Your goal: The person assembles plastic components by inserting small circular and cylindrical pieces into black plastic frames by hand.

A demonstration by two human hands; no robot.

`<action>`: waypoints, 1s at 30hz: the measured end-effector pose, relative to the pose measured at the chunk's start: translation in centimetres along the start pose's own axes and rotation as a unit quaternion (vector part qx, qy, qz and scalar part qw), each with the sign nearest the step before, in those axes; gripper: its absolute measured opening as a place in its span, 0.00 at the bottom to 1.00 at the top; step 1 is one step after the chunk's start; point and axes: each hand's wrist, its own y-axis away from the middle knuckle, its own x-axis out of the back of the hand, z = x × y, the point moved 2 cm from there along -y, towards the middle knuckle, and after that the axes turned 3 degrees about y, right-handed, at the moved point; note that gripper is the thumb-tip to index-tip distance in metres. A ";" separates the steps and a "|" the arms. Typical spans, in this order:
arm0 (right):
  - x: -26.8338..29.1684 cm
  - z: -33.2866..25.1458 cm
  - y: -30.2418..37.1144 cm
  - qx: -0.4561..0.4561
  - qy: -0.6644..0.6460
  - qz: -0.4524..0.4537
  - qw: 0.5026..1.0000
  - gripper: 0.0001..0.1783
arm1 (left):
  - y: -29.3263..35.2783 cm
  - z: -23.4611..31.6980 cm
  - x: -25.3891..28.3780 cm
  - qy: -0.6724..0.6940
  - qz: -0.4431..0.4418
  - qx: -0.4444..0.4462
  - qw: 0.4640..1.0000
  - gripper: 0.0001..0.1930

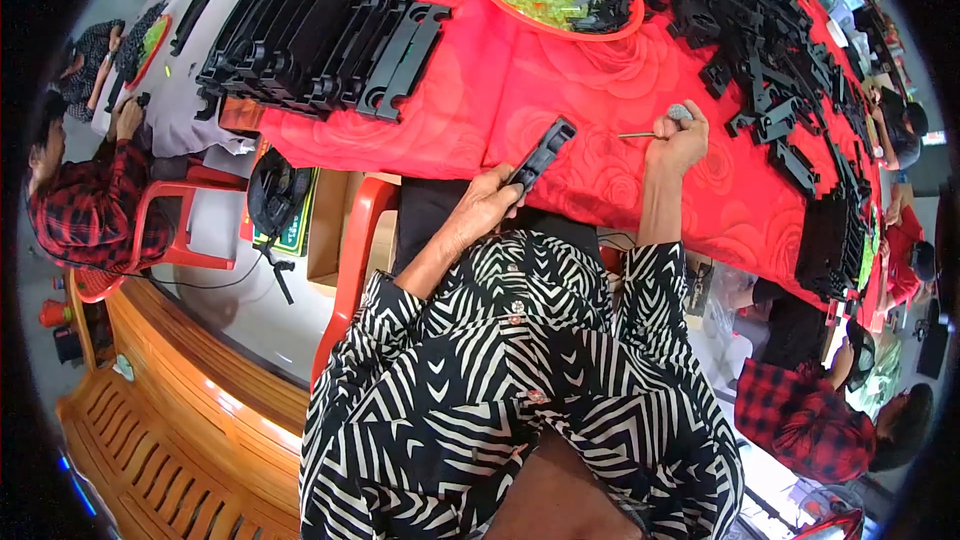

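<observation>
My left hand (pixel 490 194) is closed around the lower end of a long black plastic part (pixel 545 150), held tilted just past the table's front edge. A recessed channel shows along the part's upper side. To the right, my right hand (pixel 680 148) grips a thin-shafted screwdriver (pixel 634 135) over the red cloth. Its shaft points left toward the black part, apart from it; a grey rounded end (pixel 680 112) shows above my fingers. The rest of its handle is hidden by my hand.
Black plastic parts (pixel 320 40) stand in rows at the back left of the red tablecloth (pixel 590 90). A red-rimmed basin (pixel 640 15) holds yellow-green and black pieces. More black parts (pixel 770 70) are heaped at right. Other people sit left and right; a red chair (pixel 350 260) is beside me.
</observation>
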 end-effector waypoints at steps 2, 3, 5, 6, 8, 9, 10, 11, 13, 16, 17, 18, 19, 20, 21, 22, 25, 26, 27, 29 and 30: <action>0.9 0.5 -1.8 0.004 0.026 0.019 0.999 0.15 | -0.3 0.9 -0.8 -0.011 -0.010 -0.017 1.000 0.06; 0.4 0.8 -2.0 0.095 0.099 0.009 0.991 0.15 | 0.0 1.1 -0.7 -0.028 -0.008 -0.033 0.999 0.06; 0.4 0.8 -2.4 0.184 0.168 -0.003 0.969 0.15 | 0.5 1.3 -0.8 -0.034 0.002 -0.038 0.999 0.06; 0.0 -0.1 -1.7 0.385 0.380 0.014 0.841 0.16 | 0.5 1.2 -0.7 -0.020 0.011 -0.047 0.999 0.07; -0.5 -0.8 -0.6 0.548 0.552 0.029 0.628 0.17 | 0.5 0.9 -0.8 -0.005 0.029 -0.079 0.996 0.12; -0.6 -1.3 -0.3 0.521 0.521 -0.007 0.677 0.16 | 0.6 0.9 -1.0 -0.005 0.027 -0.079 0.997 0.12; -0.8 -1.6 0.1 0.490 0.486 -0.043 0.722 0.15 | 0.6 0.9 -1.2 0.010 0.037 -0.063 0.997 0.13; -1.1 -1.7 0.5 0.490 0.487 -0.042 0.722 0.15 | 0.6 1.0 -1.4 0.025 0.047 -0.048 0.997 0.14; -2.2 -1.2 2.0 0.374 0.419 -0.171 0.809 0.09 | 0.7 1.3 -1.6 0.044 0.061 -0.082 0.994 0.16; -4.1 -0.4 6.2 0.140 0.284 -0.283 0.905 0.09 | 0.8 1.4 -1.2 0.011 0.060 -0.046 0.997 0.12; -4.8 -0.5 7.6 0.109 0.241 -0.328 0.907 0.10 | 0.8 1.5 -1.3 0.014 0.081 -0.026 0.996 0.12; -5.3 0.1 9.3 0.074 0.197 -0.373 0.903 0.13 | 0.9 1.0 -1.0 0.019 0.105 -0.003 0.994 0.12; -5.9 -0.1 10.7 0.075 0.196 -0.371 0.905 0.13 | 0.9 1.5 -1.3 0.016 0.103 -0.003 0.995 0.12; -6.6 -0.3 12.1 0.073 0.168 -0.392 0.902 0.17 | 0.9 1.9 -1.5 0.054 0.125 0.004 0.991 0.13; -6.9 -0.3 13.0 0.071 0.141 -0.412 0.898 0.21 | 0.8 2.0 -1.7 0.093 0.145 0.012 0.985 0.15; -7.0 -0.1 13.4 0.072 0.142 -0.409 0.899 0.21 | 0.6 1.3 -1.7 0.096 0.131 0.010 0.987 0.15; -7.0 0.4 13.6 -0.049 0.109 -0.396 0.910 0.23 | 0.5 1.0 -1.7 0.071 0.086 -0.022 0.994 0.13; -6.9 0.4 13.0 -0.070 0.081 -0.342 0.934 0.24 | 0.5 0.9 -1.9 0.070 0.084 -0.021 0.994 0.13; -6.7 0.4 12.2 -0.090 0.053 -0.287 0.952 0.25 | 0.7 1.5 -2.3 0.041 0.067 -0.040 0.996 0.12; -6.1 0.3 10.5 -0.127 -0.004 -0.210 0.969 0.26 | 0.7 1.8 -2.4 0.012 0.048 -0.059 0.997 0.12; -5.9 -0.3 10.0 -0.128 -0.003 -0.202 0.971 0.25 | 0.7 2.1 -2.3 -0.043 0.042 -0.068 0.996 0.09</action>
